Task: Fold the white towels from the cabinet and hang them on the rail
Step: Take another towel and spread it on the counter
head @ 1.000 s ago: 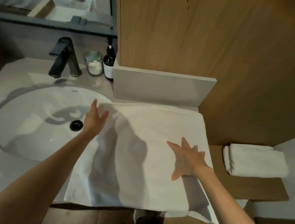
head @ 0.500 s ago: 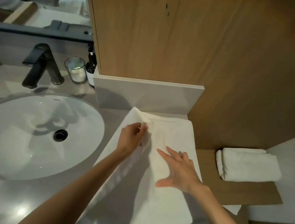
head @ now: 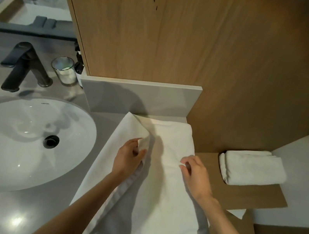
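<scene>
Grey vanity counter point(head: 0, 213) carries the work: the left hand point(head: 129, 157) pinches the white towel point(head: 156, 199) by its left edge, raised over the middle; the right hand point(head: 195, 172) sits curled on the right side, grip unclear. Judged a lengthwise fold; next, lay that flap flat, edges matched.

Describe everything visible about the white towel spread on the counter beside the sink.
The white towel is soft, plain cloth lying lengthwise on the grey counter right of the sink, its near end hanging over the front edge. The left hand pinches its left edge, lifted and turned toward the middle. The right hand touches it with curled fingers near the right edge; a grip there is unclear.
</scene>
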{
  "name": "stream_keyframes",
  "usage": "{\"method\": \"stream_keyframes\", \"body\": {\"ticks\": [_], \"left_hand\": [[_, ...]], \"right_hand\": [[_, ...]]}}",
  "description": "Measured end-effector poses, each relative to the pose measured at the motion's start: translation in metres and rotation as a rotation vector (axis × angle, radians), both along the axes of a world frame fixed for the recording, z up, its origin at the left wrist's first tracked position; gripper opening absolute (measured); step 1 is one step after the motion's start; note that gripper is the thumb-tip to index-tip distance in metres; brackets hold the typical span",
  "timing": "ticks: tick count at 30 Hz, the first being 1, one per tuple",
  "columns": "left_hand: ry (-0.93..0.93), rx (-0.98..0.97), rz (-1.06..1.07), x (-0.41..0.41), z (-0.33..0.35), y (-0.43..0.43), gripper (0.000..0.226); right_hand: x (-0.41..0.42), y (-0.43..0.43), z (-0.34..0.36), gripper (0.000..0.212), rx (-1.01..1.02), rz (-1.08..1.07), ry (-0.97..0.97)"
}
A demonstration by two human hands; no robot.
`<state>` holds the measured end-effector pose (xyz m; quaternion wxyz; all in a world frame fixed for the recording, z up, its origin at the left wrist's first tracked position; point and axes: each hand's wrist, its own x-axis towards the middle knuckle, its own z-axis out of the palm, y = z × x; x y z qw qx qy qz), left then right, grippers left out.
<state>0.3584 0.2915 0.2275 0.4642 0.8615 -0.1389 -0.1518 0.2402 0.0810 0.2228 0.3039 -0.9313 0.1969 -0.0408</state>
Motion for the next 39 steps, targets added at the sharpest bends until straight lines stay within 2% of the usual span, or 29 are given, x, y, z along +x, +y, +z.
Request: {"method": "stream_keyframes", "body": {"ticks": [2,4,6,12,14,19,23,25,27,30,33,39], "left_hand": [[0.021,-0.055,0.069,-0.003,0.008,0.006,0.015],[0.025,-0.099,0.13,-0.004,0.016,0.015,0.025],[-0.001,-0.128,0.169,-0.005,0.028,0.023,0.026],[-0.056,-0.188,0.229,-0.008,0.054,0.055,0.008],[-0.055,-0.179,0.246,-0.009,0.054,0.069,0.02],[-0.022,-0.147,0.283,-0.015,0.051,0.092,0.026],[-0.006,-0.122,0.253,-0.018,0.05,0.094,0.026],[-0.002,-0.098,0.225,-0.019,0.051,0.089,0.02],[0.002,-0.082,0.209,-0.02,0.051,0.084,0.019],[0.006,-0.094,0.195,-0.022,0.052,0.077,0.018],[0.003,-0.1,0.182,-0.024,0.053,0.072,0.015],[-0.002,-0.158,0.204,-0.022,0.061,0.066,0.022]], "right_hand": [[0.001,0.003,0.0,0.007,0.029,-0.029,-0.048],[0.002,0.009,-0.002,0.008,0.06,-0.047,-0.064],[0.005,0.02,-0.004,0.008,0.089,-0.048,-0.101],[0.029,0.087,-0.005,0.005,0.234,-0.009,-0.142],[0.039,0.116,-0.007,0.001,0.249,0.016,-0.19],[0.055,0.167,-0.003,0.01,0.342,0.1,-0.128],[0.053,0.155,0.008,0.023,0.437,0.142,-0.077],[0.046,0.128,0.014,0.026,0.373,0.125,-0.116],[0.038,0.093,0.014,0.028,0.147,0.104,-0.126],[0.023,0.046,0.014,0.041,-0.126,0.007,0.088],[0.016,0.034,0.006,0.044,-0.158,-0.05,0.139],[0.019,0.062,-0.002,0.02,-0.009,-0.161,-0.075]]}}
